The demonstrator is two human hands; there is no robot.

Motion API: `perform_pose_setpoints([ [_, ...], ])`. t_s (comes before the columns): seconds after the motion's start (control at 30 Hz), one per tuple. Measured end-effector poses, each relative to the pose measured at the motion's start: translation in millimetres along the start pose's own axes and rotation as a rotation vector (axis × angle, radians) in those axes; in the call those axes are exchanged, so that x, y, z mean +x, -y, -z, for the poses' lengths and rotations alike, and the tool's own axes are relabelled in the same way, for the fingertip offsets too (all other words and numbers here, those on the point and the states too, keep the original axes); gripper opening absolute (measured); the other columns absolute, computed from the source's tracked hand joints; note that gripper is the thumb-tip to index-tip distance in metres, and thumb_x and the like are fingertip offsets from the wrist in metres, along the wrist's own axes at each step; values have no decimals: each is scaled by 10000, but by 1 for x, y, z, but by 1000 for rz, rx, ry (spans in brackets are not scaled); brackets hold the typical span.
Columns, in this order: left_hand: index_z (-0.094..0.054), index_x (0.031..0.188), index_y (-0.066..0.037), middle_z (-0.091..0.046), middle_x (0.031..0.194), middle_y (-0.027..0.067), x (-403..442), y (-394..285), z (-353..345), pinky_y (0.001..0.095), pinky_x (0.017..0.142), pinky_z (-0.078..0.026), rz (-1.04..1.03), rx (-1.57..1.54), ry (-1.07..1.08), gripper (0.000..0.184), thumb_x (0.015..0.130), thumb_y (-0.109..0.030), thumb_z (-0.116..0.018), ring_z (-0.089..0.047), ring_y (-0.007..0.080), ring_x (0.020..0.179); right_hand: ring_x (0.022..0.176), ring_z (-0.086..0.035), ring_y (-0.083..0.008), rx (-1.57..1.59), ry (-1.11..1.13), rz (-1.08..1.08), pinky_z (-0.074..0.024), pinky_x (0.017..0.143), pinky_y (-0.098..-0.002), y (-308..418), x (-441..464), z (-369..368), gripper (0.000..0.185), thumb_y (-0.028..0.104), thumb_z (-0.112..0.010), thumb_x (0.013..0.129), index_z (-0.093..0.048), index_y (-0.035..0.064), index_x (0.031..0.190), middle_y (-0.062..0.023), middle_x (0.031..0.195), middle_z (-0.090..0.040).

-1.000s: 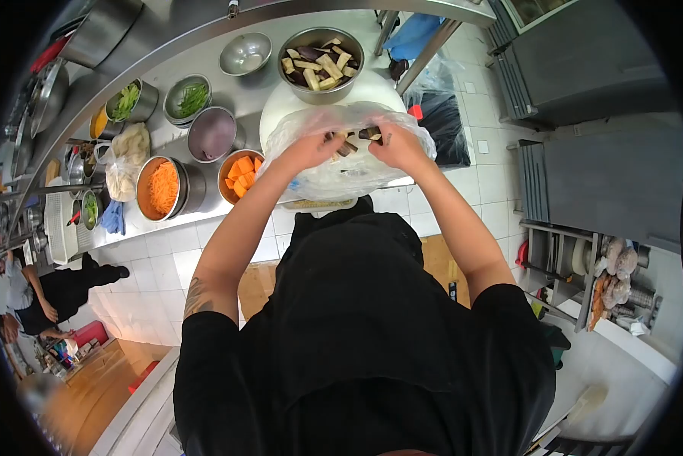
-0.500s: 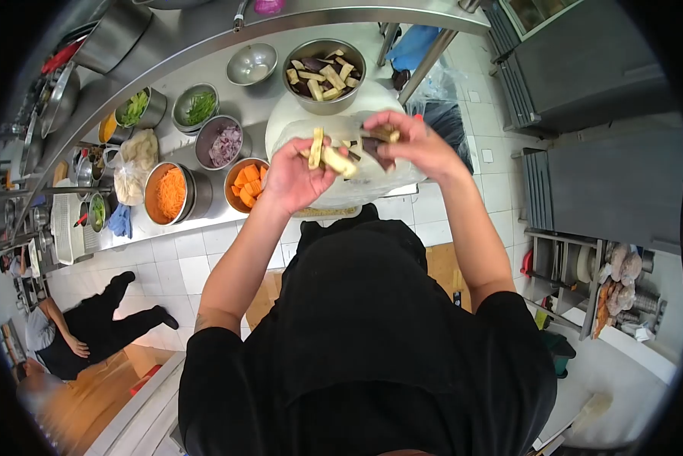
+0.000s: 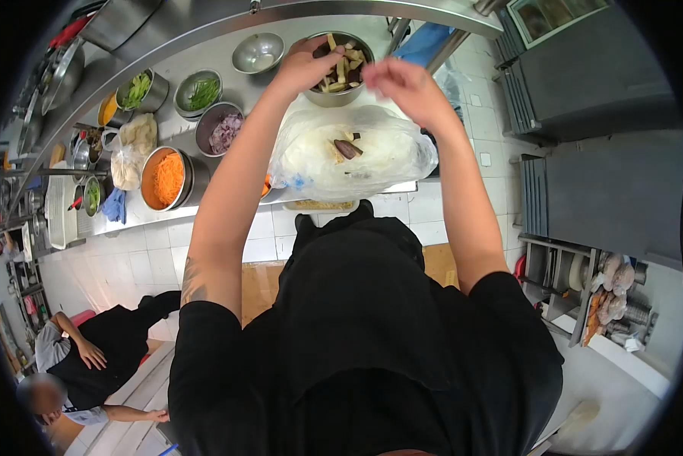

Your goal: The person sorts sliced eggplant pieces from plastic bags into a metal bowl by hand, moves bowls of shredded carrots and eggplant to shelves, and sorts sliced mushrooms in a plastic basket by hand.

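My left hand [image 3: 308, 67] is over the left side of a steel bowl [image 3: 335, 100], with a pale eggplant strip [image 3: 331, 42] between its fingers and thumb. Cut eggplant pieces [image 3: 347, 70], some pale and some with dark skin, fill the bowl. At the bowl's right edge is my right hand [image 3: 402, 85], its fingertips smeared by motion. A few eggplant pieces [image 3: 347, 149] lie on a clear plastic bag [image 3: 387, 163] stretched over a round white board, nearer to me than the bowl.
Left on the steel counter stand bowls of shredded carrot [image 3: 164, 181], chopped red onion [image 3: 223, 135] and sliced greens [image 3: 202, 94], plus a bare steel bowl [image 3: 258, 55]. A metal shelf edge [image 3: 341, 14] crosses above. Another person [image 3: 90, 342] is at lower left.
Both hands have moved away from me, from above the bag to the bowl, with eggplant pieces carried along. A few pieces now show on the bag. The other person has shifted at lower left.
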State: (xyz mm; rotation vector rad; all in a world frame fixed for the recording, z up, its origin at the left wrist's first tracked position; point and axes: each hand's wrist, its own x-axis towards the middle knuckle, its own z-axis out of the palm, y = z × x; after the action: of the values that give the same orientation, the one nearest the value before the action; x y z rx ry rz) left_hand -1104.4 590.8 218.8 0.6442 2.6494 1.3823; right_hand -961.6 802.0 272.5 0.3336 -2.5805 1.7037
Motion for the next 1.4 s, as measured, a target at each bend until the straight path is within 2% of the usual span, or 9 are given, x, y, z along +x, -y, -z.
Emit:
perform_pose_setpoints([
  [0.13,-694,1155,-24,-667,1268,160,-56,-23,5,338,874,-552,-379,-376,-266,285,931,-200,-701,-676,246,1103,969,-715,-305,27,349,-331,-558,844,-399,-39,-55,-21,221,36,-589,884,-735,45,1050,-132,1024,-744],
  [0.2,-707,1048,-21,-727,1119,108,-94,-42,7,335,839,-558,-378,-370,-100,178,934,-154,-674,-699,214,1027,944,-700,-345,-615,119,-14,-550,844,-425,-75,-53,-34,193,33,-601,854,-742,38,986,-148,977,-735],
  [0.27,-716,1023,-39,-749,979,82,-121,-45,12,357,810,-560,-242,-313,420,149,901,-89,-648,-718,228,967,948,-688,-366,-658,46,-49,-544,858,-435,-75,-34,-37,192,40,-610,845,-745,44,980,-160,977,-727],
  [0.37,-700,1004,-40,-734,915,81,-124,-10,-16,401,811,-551,-241,-60,678,196,842,20,-608,-708,244,909,1006,-669,-359,-708,69,-137,-537,862,-454,-90,-16,-46,213,80,-662,830,-734,81,1031,-153,1032,-710],
  [0.47,-680,951,-20,-712,920,132,-110,23,-33,421,792,-538,-311,374,324,181,806,34,-587,-678,333,887,1072,-649,-330,-871,99,-160,-531,874,-448,-90,-16,-62,290,92,-701,803,-702,119,1092,-136,1082,-688],
  [0.77,-608,1033,-67,-612,1054,117,-126,43,-34,440,901,-496,-370,253,417,286,760,12,-644,-589,347,1058,1013,-667,-356,-551,-69,-218,-531,838,-459,-93,-21,-59,354,105,-698,751,-636,99,1099,-144,1052,-698],
  [0.93,-585,1040,-95,-590,1077,100,-142,42,-27,447,901,-477,-402,303,378,323,743,-22,-689,-573,340,1068,1001,-682,-346,-627,5,-460,-547,832,-455,-72,-11,-91,393,370,-752,834,-672,72,1078,-151,1010,-725],
  [1.2,-563,1032,-107,-581,1074,87,-155,32,-47,451,873,-447,-395,328,303,332,745,-77,-729,-562,322,1084,996,-669,-343,-760,-19,-290,-557,837,-445,-118,-12,-107,359,271,-776,746,-706,57,1026,-171,973,-728],
  [1.4,-553,1064,-116,-586,1084,88,-154,35,-47,469,888,-435,-335,419,323,350,765,-82,-731,-560,312,1105,799,-677,-266,-167,-123,-343,-537,743,-389,-127,-34,-71,456,128,-733,736,-682,48,1182,-135,878,-694],
])
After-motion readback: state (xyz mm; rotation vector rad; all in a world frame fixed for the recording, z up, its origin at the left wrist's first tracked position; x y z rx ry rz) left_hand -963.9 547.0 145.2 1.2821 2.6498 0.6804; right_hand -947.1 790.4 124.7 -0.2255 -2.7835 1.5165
